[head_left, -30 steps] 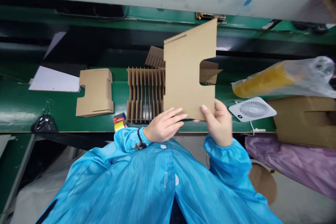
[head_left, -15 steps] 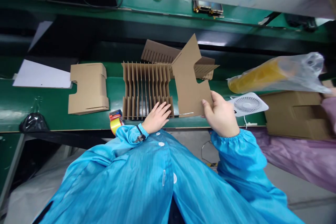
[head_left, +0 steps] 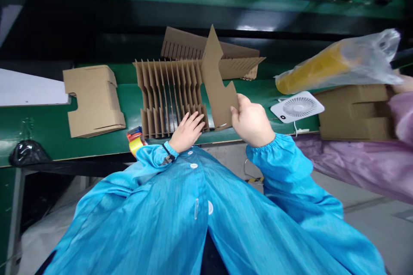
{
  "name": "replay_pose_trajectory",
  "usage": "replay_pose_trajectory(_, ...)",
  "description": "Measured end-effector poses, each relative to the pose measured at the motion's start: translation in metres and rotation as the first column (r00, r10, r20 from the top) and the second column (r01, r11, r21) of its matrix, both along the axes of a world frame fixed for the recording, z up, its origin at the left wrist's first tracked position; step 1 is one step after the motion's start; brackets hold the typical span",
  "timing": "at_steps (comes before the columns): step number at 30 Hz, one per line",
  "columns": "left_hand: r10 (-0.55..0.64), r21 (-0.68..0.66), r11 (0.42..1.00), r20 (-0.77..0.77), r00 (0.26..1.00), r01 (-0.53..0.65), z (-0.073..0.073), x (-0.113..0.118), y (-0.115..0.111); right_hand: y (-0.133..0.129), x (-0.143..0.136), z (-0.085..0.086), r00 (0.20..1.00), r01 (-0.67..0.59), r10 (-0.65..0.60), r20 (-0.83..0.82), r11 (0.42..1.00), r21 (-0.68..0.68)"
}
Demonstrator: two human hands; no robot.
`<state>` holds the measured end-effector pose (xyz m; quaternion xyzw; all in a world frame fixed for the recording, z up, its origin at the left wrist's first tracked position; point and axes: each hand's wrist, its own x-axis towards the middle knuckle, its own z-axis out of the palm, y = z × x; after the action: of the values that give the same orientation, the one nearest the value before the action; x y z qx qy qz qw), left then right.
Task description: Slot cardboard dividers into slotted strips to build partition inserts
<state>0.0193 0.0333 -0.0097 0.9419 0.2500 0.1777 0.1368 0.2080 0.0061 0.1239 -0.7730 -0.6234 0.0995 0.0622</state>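
My right hand pinches the right edge of a notched cardboard sheet, which stands tilted against the right side of a slotted cardboard divider grid. With fingers spread, my left hand rests on the near right part of that grid, which has several upright partitions. Behind the grid and the sheet lie slotted cardboard strips. To the left is a stack of notched cardboard sheets.
A tape dispenser sits left of my left wrist. On the right are a white fan, a yellow roll in clear plastic, a cardboard box and another person's pink sleeve. A black bag lies far left.
My right hand has brought the cardboard sheet left, closer against the grid's right side. My left hand stays on the grid. The whole view has shifted a little.
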Motion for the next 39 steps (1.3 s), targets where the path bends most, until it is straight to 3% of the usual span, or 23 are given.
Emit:
replay_pose_trajectory(12,-0.002,-0.022,1.000,0.014,1.000,0.003,-0.003,0.001,0.000,0.008,-0.011,0.001,1.000,-0.014,0.014,-0.005,1.000,-0.009)
replay_pose_trajectory(18,-0.007,-0.038,0.999,0.015,1.000,0.007,-0.002,0.001,0.000,0.010,-0.018,0.003,0.998,0.000,0.005,0.055,0.997,-0.082)
replay_pose_trajectory(21,-0.004,-0.016,1.000,0.012,1.000,0.004,-0.003,0.001,0.000,0.010,-0.023,-0.004,0.997,-0.004,0.012,0.074,0.994,-0.108)
replay_pose_trajectory(27,0.005,0.041,0.999,0.002,1.000,-0.005,-0.004,0.001,0.000,0.006,-0.029,-0.038,0.996,0.006,0.014,0.087,0.973,-0.229)
replay_pose_trajectory(32,0.009,0.022,1.000,0.009,1.000,-0.009,-0.006,0.002,0.001,-0.001,-0.032,-0.059,0.996,0.005,0.018,0.087,0.968,-0.250)
replay_pose_trajectory(35,0.013,0.021,1.000,0.016,1.000,-0.013,-0.007,0.002,0.000,-0.008,-0.032,-0.062,0.997,0.010,0.011,0.077,0.964,-0.265)
replay_pose_trajectory(39,0.009,0.047,0.999,0.027,1.000,-0.010,-0.008,0.001,0.000,-0.005,-0.025,-0.055,1.000,0.014,-0.008,0.025,0.972,-0.235)
